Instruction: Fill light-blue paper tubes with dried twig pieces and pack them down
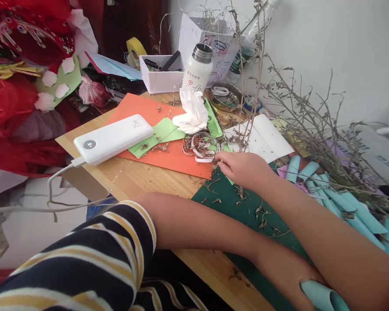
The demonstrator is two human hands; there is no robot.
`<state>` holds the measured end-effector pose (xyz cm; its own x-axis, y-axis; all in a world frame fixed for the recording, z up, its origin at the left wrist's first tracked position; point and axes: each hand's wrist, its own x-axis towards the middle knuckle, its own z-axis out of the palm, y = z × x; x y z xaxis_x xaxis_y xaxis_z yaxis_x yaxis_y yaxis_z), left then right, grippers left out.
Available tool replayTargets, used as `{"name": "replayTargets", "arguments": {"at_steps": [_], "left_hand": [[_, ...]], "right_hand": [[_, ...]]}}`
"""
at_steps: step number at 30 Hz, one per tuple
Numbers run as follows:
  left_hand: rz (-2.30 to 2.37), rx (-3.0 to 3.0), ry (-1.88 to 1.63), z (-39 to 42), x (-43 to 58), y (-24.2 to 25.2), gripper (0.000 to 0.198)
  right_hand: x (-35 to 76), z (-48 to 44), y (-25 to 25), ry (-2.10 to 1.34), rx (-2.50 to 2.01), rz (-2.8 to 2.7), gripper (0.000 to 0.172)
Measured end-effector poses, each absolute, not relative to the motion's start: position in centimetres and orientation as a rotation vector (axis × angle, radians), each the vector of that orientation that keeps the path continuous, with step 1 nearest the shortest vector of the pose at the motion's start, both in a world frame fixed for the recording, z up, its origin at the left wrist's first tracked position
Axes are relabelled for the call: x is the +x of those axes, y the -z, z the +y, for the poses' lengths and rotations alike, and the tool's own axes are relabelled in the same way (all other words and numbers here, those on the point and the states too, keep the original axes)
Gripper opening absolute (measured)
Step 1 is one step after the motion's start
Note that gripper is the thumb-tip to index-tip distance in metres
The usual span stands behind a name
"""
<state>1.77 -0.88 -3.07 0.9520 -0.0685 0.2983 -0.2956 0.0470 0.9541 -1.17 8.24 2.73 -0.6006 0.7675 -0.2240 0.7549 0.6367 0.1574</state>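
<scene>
My left arm reaches across the front of the table, crossing under my right forearm. At the lower right, my left hand [288,276] is closed around a light blue paper tube [320,296]; most of its fingers are hidden. My right hand [244,169] is closed in a pinch beside a white ring-shaped holder [203,159] filled with dry plant bits. What the fingertips pinch is too small to make out. Tall dry stems [246,108] rise just behind this hand. Dry leaf crumbs lie over the orange paper [178,162] and the dark green sheet [225,194].
A white power bank [113,138] with a cable lies at left. Behind the crumpled tissue [192,112] stands an uncapped white bottle [198,69]. A white box [162,80] holds pens. More light blue paper tubes [337,198] and dry branches [311,112] crowd the right.
</scene>
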Motion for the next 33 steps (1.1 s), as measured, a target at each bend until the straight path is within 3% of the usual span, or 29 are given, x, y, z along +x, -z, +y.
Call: {"name": "replayTargets", "arguments": {"at_steps": [8, 14, 25, 33], "left_hand": [[-0.178, 1.726, -0.116, -0.3, -0.3, 1.4, 0.016], [-0.082, 1.781, -0.093, -0.3, -0.9, 0.8, 0.016], [0.051, 1.834, -0.106, -0.6, -1.1, 0.7, 0.013], [0.129, 1.883, -0.131, -0.7, -0.8, 0.9, 0.015]], "right_hand": [[3.4, 4.7, -7.0, 0.564, 1.865, 2.714, 0.011], [9.9, -1.4, -7.6, 0.731, 2.033, 2.883, 0.006], [12.3, -8.7, -6.0, 0.658, 2.206, 2.928, 0.007], [11.8, -10.0, -6.0, 0.109, 2.220, 2.860, 0.008]]}}
